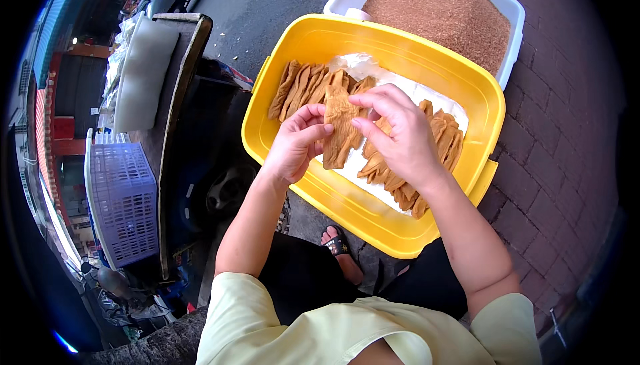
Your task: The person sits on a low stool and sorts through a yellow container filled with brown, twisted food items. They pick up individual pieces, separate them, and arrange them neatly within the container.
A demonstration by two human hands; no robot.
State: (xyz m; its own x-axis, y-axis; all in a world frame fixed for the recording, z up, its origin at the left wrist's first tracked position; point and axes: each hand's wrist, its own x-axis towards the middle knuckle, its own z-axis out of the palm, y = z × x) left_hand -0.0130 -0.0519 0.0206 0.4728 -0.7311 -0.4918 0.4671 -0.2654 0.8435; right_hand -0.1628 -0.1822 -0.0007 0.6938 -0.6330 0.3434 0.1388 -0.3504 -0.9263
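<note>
A wrinkled, golden-brown flattened food piece (340, 135) is held up over a yellow plastic tub (390, 242). My left hand (300, 140) pinches its left edge between thumb and fingers. At its upper right edge, my right hand (400, 130) grips with the thumb and index fingertips. Similar brown pieces (302, 85) lie packed side by side at the tub's far left. Another row of pieces (445, 137) is on the right, partly covered by my right hand and forearm. Both rows rest on a white liner (360, 160) in the tub.
Beyond the yellow tub stands a white tub (515, 30) heaped with reddish-brown granular material (440, 15) and a small white cup-like item (358, 14). Left are a dark-edged table (182, 65), a foam-like white block (147, 75) and a lilac plastic basket (125, 200). Brick paving (545, 165) is right.
</note>
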